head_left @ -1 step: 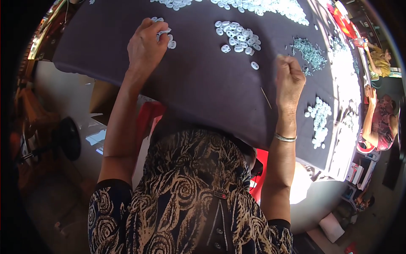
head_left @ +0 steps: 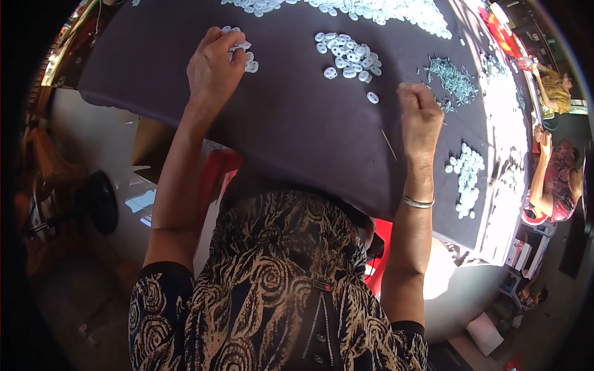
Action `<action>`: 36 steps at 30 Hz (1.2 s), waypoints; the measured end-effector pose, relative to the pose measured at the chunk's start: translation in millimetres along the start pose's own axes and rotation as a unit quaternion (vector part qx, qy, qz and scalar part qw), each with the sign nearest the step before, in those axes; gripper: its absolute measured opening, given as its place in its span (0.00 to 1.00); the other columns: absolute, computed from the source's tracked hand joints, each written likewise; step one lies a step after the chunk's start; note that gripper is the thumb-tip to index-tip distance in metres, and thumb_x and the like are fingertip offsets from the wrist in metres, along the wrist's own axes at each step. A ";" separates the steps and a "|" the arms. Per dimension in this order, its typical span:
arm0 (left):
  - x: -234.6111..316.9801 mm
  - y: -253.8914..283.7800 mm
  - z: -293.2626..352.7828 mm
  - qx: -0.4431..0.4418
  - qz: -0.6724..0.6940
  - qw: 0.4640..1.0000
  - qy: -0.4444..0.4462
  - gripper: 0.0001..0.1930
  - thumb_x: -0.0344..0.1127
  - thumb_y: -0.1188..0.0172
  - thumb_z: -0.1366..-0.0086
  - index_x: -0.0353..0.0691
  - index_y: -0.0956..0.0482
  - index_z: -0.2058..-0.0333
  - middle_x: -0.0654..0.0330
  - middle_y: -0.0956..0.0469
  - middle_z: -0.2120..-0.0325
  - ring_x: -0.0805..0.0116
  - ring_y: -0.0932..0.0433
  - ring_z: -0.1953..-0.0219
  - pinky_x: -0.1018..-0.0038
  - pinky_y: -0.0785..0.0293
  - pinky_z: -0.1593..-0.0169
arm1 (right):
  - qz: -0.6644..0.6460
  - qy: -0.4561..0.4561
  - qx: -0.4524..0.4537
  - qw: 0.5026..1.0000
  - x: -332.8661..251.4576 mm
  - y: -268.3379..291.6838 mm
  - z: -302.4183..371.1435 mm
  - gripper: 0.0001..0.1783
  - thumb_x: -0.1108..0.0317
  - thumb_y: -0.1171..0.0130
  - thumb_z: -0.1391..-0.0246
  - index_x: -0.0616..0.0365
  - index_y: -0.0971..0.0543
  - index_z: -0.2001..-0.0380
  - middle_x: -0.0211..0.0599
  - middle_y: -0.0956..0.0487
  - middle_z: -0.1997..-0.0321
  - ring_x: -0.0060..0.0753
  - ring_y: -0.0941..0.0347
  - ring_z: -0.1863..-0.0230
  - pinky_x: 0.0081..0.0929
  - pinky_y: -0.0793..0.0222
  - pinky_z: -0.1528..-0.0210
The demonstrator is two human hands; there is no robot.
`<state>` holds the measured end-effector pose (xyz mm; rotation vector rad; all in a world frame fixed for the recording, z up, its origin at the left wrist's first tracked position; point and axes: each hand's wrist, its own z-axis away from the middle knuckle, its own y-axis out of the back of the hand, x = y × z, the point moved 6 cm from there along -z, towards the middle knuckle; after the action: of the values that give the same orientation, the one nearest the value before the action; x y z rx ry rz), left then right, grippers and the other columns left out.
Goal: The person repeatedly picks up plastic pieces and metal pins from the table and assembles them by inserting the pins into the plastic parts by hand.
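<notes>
My left hand [head_left: 214, 73] is closed in a pinch, with a small white oval piece [head_left: 243, 46] at its fingertips. More white oval pieces [head_left: 251, 64] lie on the dark cloth just under and beside those fingers. Farther right, my right hand [head_left: 423, 117] hovers over the cloth, its fingers pressed together; whatever they hold is too small or hidden to make out. Close by is a heap of tiny teal slivers [head_left: 455, 80]. Between the hands sits a cluster of white ovals with dark holes [head_left: 351, 57], and one lone oval [head_left: 372, 98] rests nearer me.
A thin stick [head_left: 388, 144] lies left of my right wrist. Another white cluster [head_left: 468, 179] is at the right, and a large white pile [head_left: 396, 11] spans the far side. The dark cloth's near edge [head_left: 291, 172] curves before me. Other people [head_left: 557, 179] sit along the right.
My right hand has shifted slightly to the left and toward me, still pinched. My left hand and the pieces on the cloth look almost the same.
</notes>
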<state>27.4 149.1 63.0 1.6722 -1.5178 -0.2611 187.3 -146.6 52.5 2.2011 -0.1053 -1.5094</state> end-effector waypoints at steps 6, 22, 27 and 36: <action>28.1 -9.3 5.4 -0.029 0.252 0.967 0.025 0.07 0.25 0.39 0.45 0.39 0.22 0.66 0.60 0.24 0.75 0.70 0.23 0.75 0.75 0.29 0.72 | 0.148 0.102 -0.102 0.978 -16.3 -26.3 -12.7 0.07 0.74 0.41 0.49 0.62 0.21 0.66 0.36 0.23 0.73 0.24 0.28 0.73 0.21 0.32 0.68; 77.8 -43.4 44.5 -0.212 0.489 0.821 0.204 0.20 0.45 0.48 0.31 0.40 0.27 0.80 0.72 0.38 0.92 0.86 0.43 0.91 0.84 0.50 0.86 | 0.150 0.057 -0.194 0.968 -21.0 -47.4 -21.1 0.07 0.76 0.35 0.55 0.63 0.25 0.74 0.27 0.28 0.81 0.17 0.34 0.77 0.18 0.36 0.72; 98.4 -46.9 49.2 -0.202 0.516 0.815 0.169 0.18 0.39 0.47 0.32 0.39 0.27 0.81 0.75 0.39 0.89 0.88 0.44 0.86 0.85 0.49 0.82 | -0.063 -0.023 -0.184 0.981 -13.2 -38.7 -2.8 0.04 0.77 0.39 0.49 0.60 0.25 0.72 0.24 0.26 0.77 0.14 0.35 0.76 0.15 0.38 0.73; 110.3 -48.2 50.9 -0.185 0.566 0.796 0.111 0.13 0.26 0.40 0.39 0.38 0.28 0.56 0.67 0.27 0.73 0.84 0.30 0.72 0.85 0.32 0.70 | -0.214 -0.034 -0.197 0.956 -34.8 -41.4 31.8 0.05 0.80 0.46 0.45 0.60 0.24 0.66 0.22 0.25 0.72 0.11 0.33 0.71 0.12 0.35 0.70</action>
<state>56.1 23.9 38.9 0.2848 -1.8509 0.2729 136.9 -109.4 56.1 1.9202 0.6363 -1.6507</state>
